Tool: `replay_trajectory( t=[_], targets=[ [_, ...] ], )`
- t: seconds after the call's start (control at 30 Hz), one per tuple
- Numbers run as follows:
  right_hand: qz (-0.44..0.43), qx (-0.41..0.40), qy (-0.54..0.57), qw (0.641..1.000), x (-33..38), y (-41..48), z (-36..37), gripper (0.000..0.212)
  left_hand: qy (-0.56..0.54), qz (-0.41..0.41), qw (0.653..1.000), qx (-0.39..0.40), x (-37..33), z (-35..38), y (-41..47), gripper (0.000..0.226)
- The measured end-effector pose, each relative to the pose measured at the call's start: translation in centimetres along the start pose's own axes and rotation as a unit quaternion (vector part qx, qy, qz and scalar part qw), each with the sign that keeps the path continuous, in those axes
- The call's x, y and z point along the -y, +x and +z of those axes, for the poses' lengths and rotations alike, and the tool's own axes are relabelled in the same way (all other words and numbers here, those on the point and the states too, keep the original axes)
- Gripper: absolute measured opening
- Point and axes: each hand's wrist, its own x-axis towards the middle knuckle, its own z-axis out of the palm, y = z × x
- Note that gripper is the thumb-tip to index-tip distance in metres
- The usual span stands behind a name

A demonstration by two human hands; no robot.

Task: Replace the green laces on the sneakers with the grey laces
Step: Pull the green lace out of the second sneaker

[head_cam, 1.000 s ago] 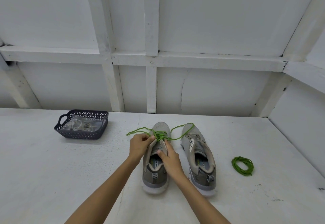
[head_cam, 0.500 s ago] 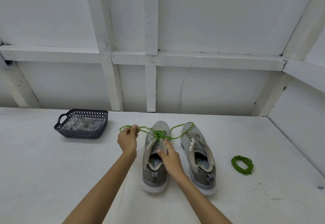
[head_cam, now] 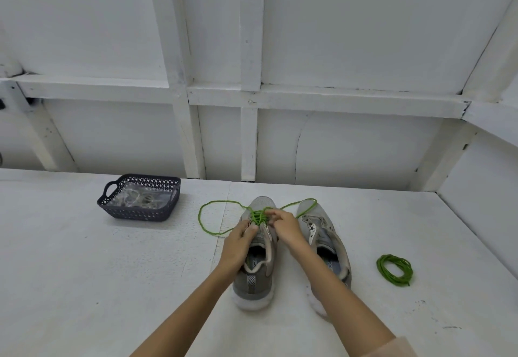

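Fingers (head_cam: 272, 214) of the right hand (head_cam: 283, 224) are pinched narrow on the green lace (head_cam: 259, 215) at the far crossings of the left sneaker (head_cam: 255, 281). The left hand (head_cam: 241, 240) is curled on that sneaker's upper at the left eyelet edge. Whether it also catches lace there, cannot tell.

Change vs half a second ago:
- Left hand was out to the left, pulling a lace end taut. It has let that go and come back to the shoe.
- Right hand was bracing near the tongue. It has moved far, up onto the crossings.
- The pulled-out length now lies slack as a loop on the table (head_cam: 84, 272), left of the toe. The other end trails right, over the toe of the right sneaker (head_cam: 328, 244).

Read: one more eyelet row freed, hands re-gripping for the next. Only the far rows look threaded.

Status: right sneaker already bare, its coiled green lace (head_cam: 394, 269) lies well right of it. Grey laces (head_cam: 140, 198) sit bagged in the basket (head_cam: 134, 212), far left, untouched. Unlacing nearly done, relacing not started.

Risk: slack loop snagging on the next pull.
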Motion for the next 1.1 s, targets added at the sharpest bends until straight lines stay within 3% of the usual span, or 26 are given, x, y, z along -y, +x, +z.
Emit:
replay_trajectory(
  t=[0.1,0.27,0.43,0.53,0.67,0.83,0.97,1.1],
  targets=[
    [-0.013,0.02,-0.022,0.999,-0.3,1.1,-0.5,0.038,0.043,0.017,0.999,-0.002,0.3,0.0,-0.1,0.042],
    [-0.023,-0.001,-0.124,0.992,-0.1,1.6,-0.9,0.01,0.064,0.023,0.998,-0.009,0.6,0.2,0.1,0.043],
    [0.005,0.014,-0.184,0.983,1.5,2.1,-1.0,0.021,0.073,0.023,0.997,-0.017,0.8,0.3,0.2,0.043],
    [0.009,0.023,-0.24,0.971,2.4,2.3,-0.7,0.015,0.075,0.024,0.997,-0.023,0.8,0.4,0.1,0.042],
    [-0.012,0.031,-0.335,0.942,2.6,2.4,0.2,0.031,0.071,0.024,0.997,-0.029,0.8,0.4,0.2,0.042],
    [-0.008,0.043,-0.24,0.97,1.2,2.8,-0.6,0.036,0.079,0.028,0.996,-0.034,1.0,0.5,0.2,0.041],
    [0.0,0.073,-0.207,0.976,1.2,2.9,-1.4,0.009,0.083,0.028,0.995,-0.036,1.1,0.4,0.3,0.041],
    [-0.021,0.083,-0.257,0.962,1.9,2.7,-1.3,0.032,0.08,0.028,0.996,-0.036,1.0,0.5,0.2,0.041]
  ],
)
